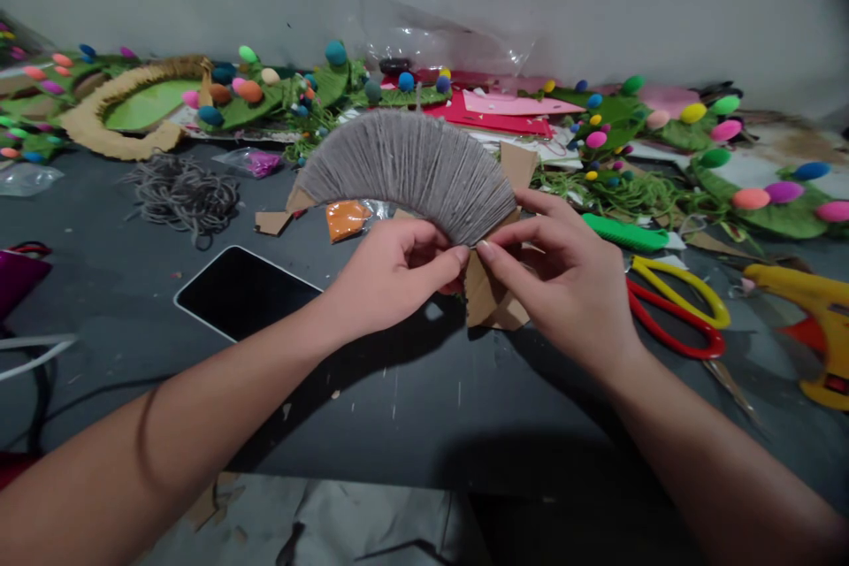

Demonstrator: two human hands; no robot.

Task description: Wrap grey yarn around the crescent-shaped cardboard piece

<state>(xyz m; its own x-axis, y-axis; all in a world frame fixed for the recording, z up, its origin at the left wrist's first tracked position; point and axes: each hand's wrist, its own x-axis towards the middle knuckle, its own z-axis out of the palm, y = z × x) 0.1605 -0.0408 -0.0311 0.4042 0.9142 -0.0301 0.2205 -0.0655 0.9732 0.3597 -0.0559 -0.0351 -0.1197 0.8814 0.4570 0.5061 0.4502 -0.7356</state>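
Phone: a dark-screened phone (245, 292) lies flat on the bench (398, 407).
Scissors: red-and-yellow scissors (676, 309) rest beside a yellow glue gun (813, 327).
Cord: a loose grey cord pile (182, 195) near a green cutter (627, 234).

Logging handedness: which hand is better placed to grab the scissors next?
Right, probably. The right hand pinches the yarn-wrapped cardboard arc right beside the scissors; the left hand sits across, nearer the phone.
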